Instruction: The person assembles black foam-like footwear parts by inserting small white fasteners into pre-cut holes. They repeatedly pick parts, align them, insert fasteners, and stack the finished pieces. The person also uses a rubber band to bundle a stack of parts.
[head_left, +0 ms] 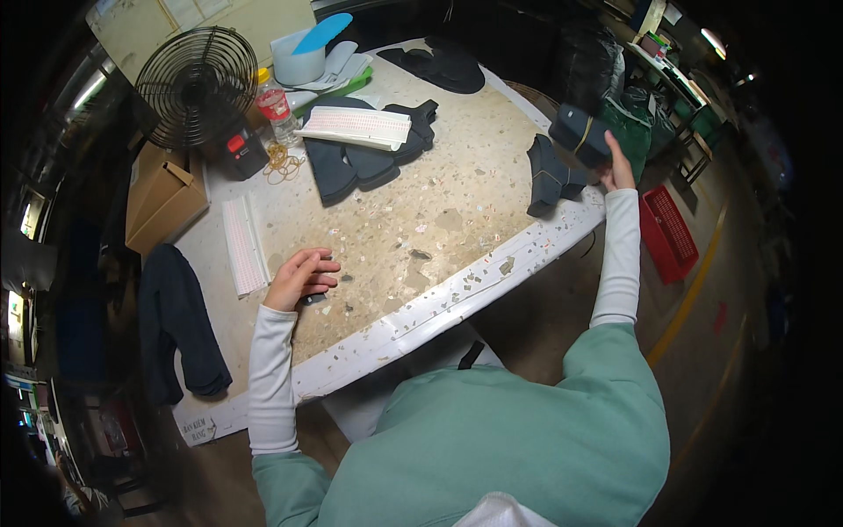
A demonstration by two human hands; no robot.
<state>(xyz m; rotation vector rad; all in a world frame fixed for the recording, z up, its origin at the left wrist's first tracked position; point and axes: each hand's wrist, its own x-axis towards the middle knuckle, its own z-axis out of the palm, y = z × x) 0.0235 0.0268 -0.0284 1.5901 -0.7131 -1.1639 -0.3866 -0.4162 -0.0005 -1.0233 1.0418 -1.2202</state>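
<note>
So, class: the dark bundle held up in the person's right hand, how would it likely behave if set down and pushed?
The dark bundle, gripped by the right hand, looks like folded fabric bound with a thin yellowish band, so it is probably soft and light. It would likely slide, not roll. Loose dark pieces below lie limp, suggesting floppiness once unbound.

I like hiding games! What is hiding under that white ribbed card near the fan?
Under the white ribbed card lie dark socks, sticking out below and at its right end. How far they reach under it, or whether anything else lies there, is covered.
</note>
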